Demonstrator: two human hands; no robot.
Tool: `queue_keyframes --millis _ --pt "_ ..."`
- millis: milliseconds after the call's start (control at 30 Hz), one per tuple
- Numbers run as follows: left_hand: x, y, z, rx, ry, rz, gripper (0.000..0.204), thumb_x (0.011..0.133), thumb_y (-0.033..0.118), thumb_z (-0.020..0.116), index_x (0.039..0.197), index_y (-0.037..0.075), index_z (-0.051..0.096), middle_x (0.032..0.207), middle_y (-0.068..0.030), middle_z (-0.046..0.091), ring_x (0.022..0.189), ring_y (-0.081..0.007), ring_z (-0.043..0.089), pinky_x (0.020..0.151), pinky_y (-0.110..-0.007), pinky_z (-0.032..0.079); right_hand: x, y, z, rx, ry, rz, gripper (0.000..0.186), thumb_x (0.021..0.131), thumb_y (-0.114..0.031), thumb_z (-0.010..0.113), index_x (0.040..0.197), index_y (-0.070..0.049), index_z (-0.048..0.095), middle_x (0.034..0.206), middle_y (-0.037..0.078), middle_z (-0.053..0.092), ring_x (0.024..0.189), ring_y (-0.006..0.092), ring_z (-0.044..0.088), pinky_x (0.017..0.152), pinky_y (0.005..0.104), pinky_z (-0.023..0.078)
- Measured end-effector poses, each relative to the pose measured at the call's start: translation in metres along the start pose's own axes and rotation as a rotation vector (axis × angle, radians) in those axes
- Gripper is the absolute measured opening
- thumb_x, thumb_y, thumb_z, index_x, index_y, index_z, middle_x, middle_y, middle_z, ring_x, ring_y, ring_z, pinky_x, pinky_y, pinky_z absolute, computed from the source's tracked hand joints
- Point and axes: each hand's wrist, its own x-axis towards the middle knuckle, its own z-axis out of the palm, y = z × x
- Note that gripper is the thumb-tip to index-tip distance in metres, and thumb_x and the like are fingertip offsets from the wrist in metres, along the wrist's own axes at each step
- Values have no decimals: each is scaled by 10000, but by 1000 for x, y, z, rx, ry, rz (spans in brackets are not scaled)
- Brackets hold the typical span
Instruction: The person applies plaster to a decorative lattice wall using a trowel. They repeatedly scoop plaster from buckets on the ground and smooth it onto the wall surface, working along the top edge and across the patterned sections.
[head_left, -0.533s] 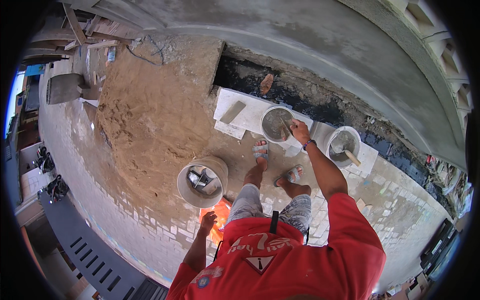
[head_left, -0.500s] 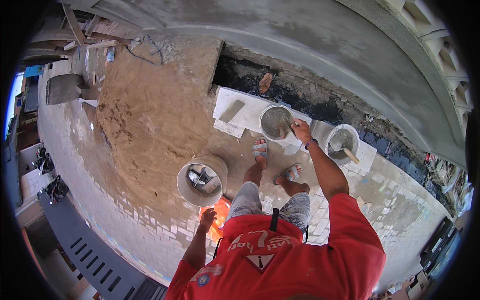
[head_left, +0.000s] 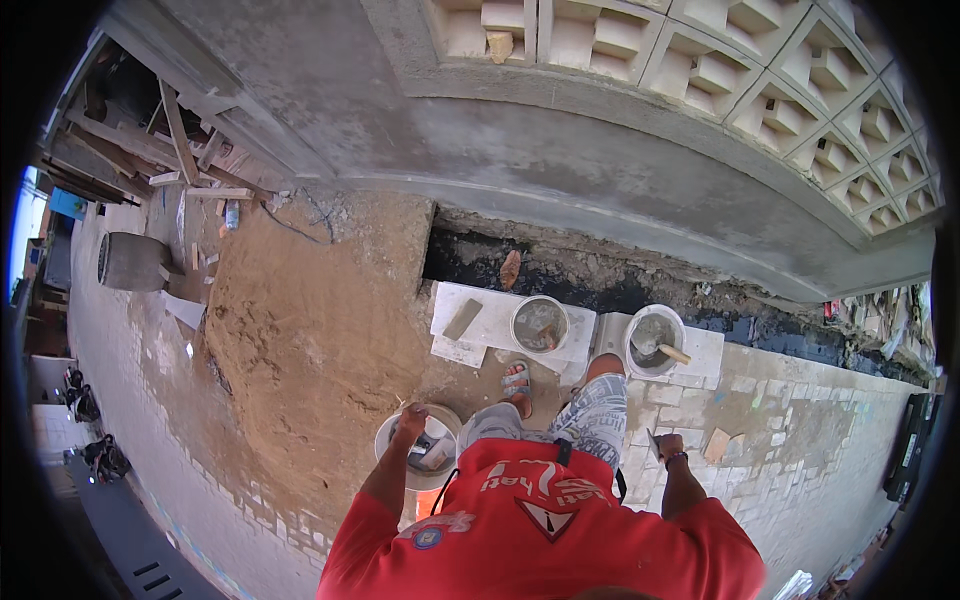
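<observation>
My right hand [head_left: 670, 445] is closed round a small trowel [head_left: 653, 444], held low beside my right leg, its metal blade pointing up. My left hand [head_left: 411, 421], fingers curled in with nothing showing in them, is over the near rim of a large bucket [head_left: 385, 436] that contains several tools. Ahead of me, a bucket of wet grey mortar [head_left: 539, 325] stands on pale slabs [head_left: 475, 323]. To its right is another mortar bucket [head_left: 655, 342], with a wooden-handled tool [head_left: 675, 354] leaning in it. My right foot is hidden behind my raised knee.
An open ditch with dark water [head_left: 465, 260] runs along the grey plastered wall [head_left: 560, 150]. A sand heap [head_left: 310, 320] spreads at left. On the slabs lies a flat float [head_left: 462, 320]. Timber pieces [head_left: 180, 130] lean at far left; broken tile pieces [head_left: 718, 445] lie at right.
My right hand has drawn back from the mortar bucket to my right side with the trowel. My left hand has moved up over the tool bucket. My right leg has lifted forward.
</observation>
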Motion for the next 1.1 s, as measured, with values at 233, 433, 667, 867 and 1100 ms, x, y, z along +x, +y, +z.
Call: queue_keyframes --millis 233,433,667,867,1100 --pt "114 219 -69 33 127 172 189 853 68 552 1001 -15 638 858 -140 694 786 -249 671 694 -375 509 -52 -50 28 440 -154 218 351 777 -385 665 1100 -252 698 1123 41 689 1058 218 650 860 413 507" --pt "169 372 -80 89 105 371 337 905 85 516 1216 -26 581 1014 -178 701 966 -254 678 865 -339 509 9 -1 -79 472 390 396 339 762 -295 761 1013 -101 643 973 49 678 878 183 657 620 368 540" --pt "199 521 -89 121 -24 594 413 925 176 586 1295 1 532 1151 -200 657 1064 -283 640 932 -358 478 42 121 -434 2307 1151 153 293 882 -65 575 1175 -49 566 901 31 641 724 137 623 519 300 516" --pt "202 725 -147 243 331 960 455 899 144 605 1323 12 505 1309 -242 534 1196 -367 528 1022 -405 401 -74 230 -715 1793 1744 -391 430 897 -57 589 1292 67 470 917 63 657 768 105 619 617 241 501" --pt "196 976 -228 372 1042 1323 645 903 186 606 1461 53 310 1501 -287 235 1401 -442 214 1147 -502 187 -233 367 -955 781 2540 -213 318 893 -143 639 1160 24 593 938 118 673 819 191 637 761 316 503"
